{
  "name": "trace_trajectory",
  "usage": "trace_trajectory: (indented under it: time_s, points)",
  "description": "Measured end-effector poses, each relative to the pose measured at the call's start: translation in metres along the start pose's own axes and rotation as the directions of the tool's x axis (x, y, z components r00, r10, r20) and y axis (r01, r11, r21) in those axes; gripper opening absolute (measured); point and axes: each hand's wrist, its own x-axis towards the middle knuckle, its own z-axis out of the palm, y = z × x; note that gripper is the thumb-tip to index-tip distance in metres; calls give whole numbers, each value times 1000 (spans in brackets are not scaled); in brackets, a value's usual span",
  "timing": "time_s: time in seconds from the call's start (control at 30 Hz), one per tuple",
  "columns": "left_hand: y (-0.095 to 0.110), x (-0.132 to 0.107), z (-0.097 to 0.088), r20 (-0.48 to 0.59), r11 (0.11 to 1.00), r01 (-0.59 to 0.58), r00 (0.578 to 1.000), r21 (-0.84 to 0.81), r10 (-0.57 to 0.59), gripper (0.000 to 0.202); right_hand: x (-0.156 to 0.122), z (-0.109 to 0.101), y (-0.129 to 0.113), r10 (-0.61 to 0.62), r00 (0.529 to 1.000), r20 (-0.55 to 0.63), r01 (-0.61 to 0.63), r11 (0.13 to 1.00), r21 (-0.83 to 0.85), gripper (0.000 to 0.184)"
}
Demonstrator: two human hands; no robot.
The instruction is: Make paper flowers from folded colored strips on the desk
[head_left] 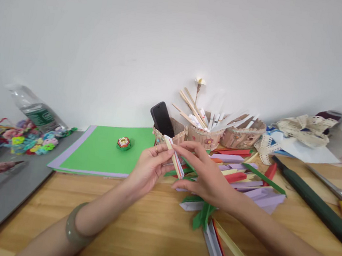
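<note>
My left hand [149,167] and my right hand [205,173] meet above the wooden table [131,232], both pinching a small bundle of folded paper strips [174,156] in cream, white and red. The bundle tilts from upper left to lower right. My left wrist wears a grey-green bangle [76,227]. Under and to the right of my right hand lies a heap of folded paper strips [247,177] in purple, red, green and cream. More long strips [220,253] run toward the front edge.
A green sheet on purple paper [104,152] carries a small folded paper flower [123,142]. Behind stand a phone [162,119] in a holder and stick baskets [221,133]. A plastic bottle [38,111] and colourful bits lie left, a dark long tool [313,199] and lace right.
</note>
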Motion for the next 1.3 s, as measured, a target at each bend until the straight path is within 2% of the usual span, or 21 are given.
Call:
trace_trajectory:
  time_s: [0.13, 0.33, 0.47, 0.53, 0.7, 0.83, 1.0, 1.2, 1.3]
  points:
    - [-2, -1, 1, 27, 1000, 9, 1000, 18, -10, 17, 2, -3, 1, 5, 1000, 17, -5, 1000, 5, 73]
    - [-3, -3, 4, 19, 997, 68, 998, 21, -68, 16, 6, -13, -1, -57, 986, 157, 54, 998, 25, 105]
    - [-3, -6, 7, 22, 994, 105, 994, 40, -106, 15, 6, -14, 2, -91, 979, 183, 83, 995, 47, 88]
    - [-4, -6, 7, 25, 993, 111, 993, 40, -112, 15, 5, -14, 2, -83, 979, 184, 73, 996, 58, 88]
    - [-7, -3, 4, 14, 994, 105, 994, 14, -105, 13, 3, -14, -3, -41, 960, 278, 16, 996, 90, 112]
    - [-7, -2, 2, 22, 991, 129, 991, 16, -130, 15, 5, -11, -3, 7, 984, 177, -17, 998, 53, 106]
    - [-7, -1, 1, 52, 993, 118, 992, 5, -118, 16, 6, -6, 4, -84, 993, 78, 91, 992, -87, 103]
    - [-9, 1, 0, 68, 994, 104, 992, 20, -105, 13, 5, -2, 3, -86, 991, 103, 102, 981, -165, 101]
    - [-9, 1, -1, 35, 994, 107, 994, -9, -107, 14, 3, -1, 0, -24, 991, 133, 36, 996, -87, 104]
